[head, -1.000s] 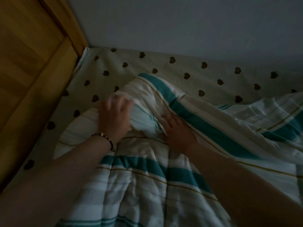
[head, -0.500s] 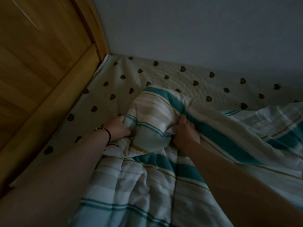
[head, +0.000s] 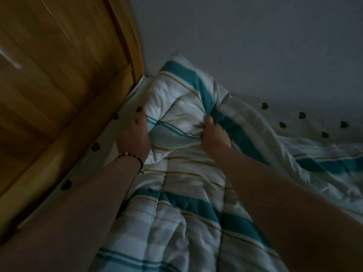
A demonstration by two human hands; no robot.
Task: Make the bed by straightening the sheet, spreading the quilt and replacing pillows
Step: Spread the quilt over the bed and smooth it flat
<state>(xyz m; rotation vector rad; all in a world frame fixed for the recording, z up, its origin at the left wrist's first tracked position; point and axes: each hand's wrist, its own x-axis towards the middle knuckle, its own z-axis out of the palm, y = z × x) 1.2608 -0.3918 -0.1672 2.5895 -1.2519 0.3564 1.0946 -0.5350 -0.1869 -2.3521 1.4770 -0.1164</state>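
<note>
The room is dim and colours are muted. Both hands clutch a bunched corner of the striped quilt, which is pushed up toward the corner where the wooden headboard meets the grey wall. The left hand, a beaded bracelet on its wrist, presses against the quilt's left side; its fingers are hidden in the fabric, so how tightly it is closed is hard to judge. The right hand is fisted around a pinch of cloth. The heart-print sheet shows only in strips along the headboard and at right; the quilt covers the rest. Both forearms run out of the bottom of the view.
</note>
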